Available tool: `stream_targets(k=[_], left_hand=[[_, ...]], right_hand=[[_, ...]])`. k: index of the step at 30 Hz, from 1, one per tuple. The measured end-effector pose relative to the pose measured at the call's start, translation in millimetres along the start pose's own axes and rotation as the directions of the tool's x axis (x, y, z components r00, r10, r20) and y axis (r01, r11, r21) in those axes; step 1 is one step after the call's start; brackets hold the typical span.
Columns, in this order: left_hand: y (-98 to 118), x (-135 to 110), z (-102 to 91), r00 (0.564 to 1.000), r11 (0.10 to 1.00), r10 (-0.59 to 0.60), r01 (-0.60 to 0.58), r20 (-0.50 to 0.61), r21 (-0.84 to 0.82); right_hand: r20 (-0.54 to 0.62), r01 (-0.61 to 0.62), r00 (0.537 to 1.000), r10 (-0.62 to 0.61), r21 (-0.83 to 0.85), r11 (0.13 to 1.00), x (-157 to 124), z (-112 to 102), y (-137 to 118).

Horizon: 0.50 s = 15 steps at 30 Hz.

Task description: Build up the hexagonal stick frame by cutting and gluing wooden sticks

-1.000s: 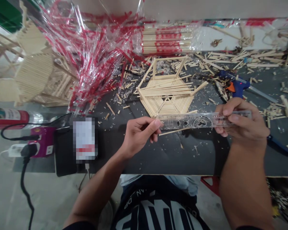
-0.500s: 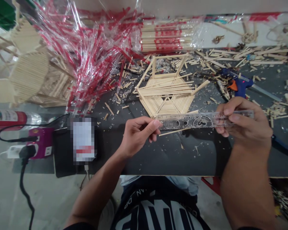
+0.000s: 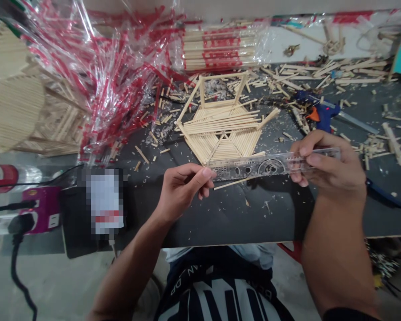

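A clear plastic ruler (image 3: 270,165) is held level above the dark table (image 3: 234,214). My left hand (image 3: 183,187) pinches its left end, and my right hand (image 3: 327,167) is wrapped round its right end. A thin wooden stick (image 3: 235,181) lies along the ruler's lower edge, its left end at my left fingers. Just beyond the ruler sits a hexagonal frame of wooden sticks (image 3: 222,129) with upright sticks at its back.
Red-and-clear plastic wrappers (image 3: 113,76) pile up at the left, with a pack of sticks (image 3: 220,49) behind. A blue glue gun (image 3: 321,111) lies at the right among stick offcuts. A purple power strip (image 3: 42,211) and cables sit at the left edge.
The view has shifted slightly, so everything sits a little further left and higher. Both hands keep the same hold on the ruler.
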<state>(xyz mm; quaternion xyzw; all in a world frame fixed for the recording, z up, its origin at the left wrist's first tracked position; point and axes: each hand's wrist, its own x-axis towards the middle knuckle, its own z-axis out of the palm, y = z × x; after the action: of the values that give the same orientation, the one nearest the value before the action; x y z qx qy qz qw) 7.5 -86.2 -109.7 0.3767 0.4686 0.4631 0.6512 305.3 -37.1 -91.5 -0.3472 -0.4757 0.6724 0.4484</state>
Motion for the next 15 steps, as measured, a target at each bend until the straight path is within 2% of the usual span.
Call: stream_targets(k=[5, 15], left_hand=[[2.5, 1.5, 0.1, 1.0, 0.998, 0.022, -0.021, -0.013, 0.056], [8.5, 2.4, 0.3, 0.999, 0.994, 0.014, -0.01, -0.038, 0.111]], right_hand=[[0.018, 0.018, 1.0, -0.018, -0.009, 1.0, -0.6, -1.8, 2.1], [-0.015, -0.022, 1.0, 0.021, -0.089, 0.996, -0.3, -6.5, 3.9]])
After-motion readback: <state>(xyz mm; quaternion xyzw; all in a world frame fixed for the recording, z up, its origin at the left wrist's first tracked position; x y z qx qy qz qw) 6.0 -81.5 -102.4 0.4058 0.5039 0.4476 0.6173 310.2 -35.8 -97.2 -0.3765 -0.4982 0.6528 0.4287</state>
